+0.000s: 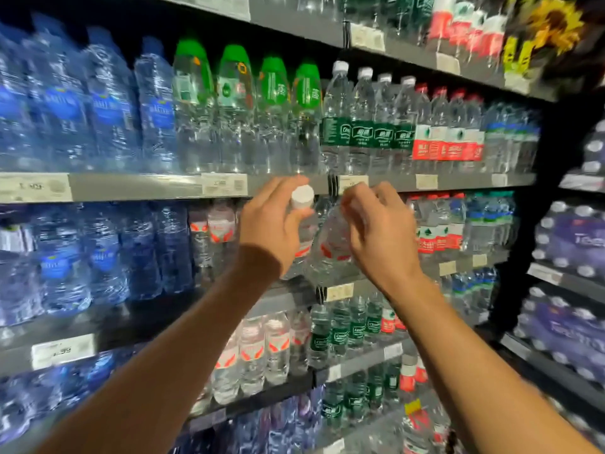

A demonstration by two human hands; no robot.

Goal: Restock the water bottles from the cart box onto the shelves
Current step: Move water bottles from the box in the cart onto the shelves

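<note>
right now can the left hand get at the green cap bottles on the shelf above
Probably not freely. The left hand already holds a white-capped bottle, so it is occupied. The green cap bottles stand at the open shelf front just above, with nothing blocking them once that hand is emptied.

Both hands worked at one gap in the second shelf row. Just above the grips ran the grey metal shelf edge (157, 186) with its paper price tags, capping the headroom. Left of the left grip (268, 224) stood clear red-and-white-labelled bottles (212, 231); right of the right grip (376, 231), red-labelled clear bottles (438, 231) closed that side. Open aisle lay behind the forearms.
</note>
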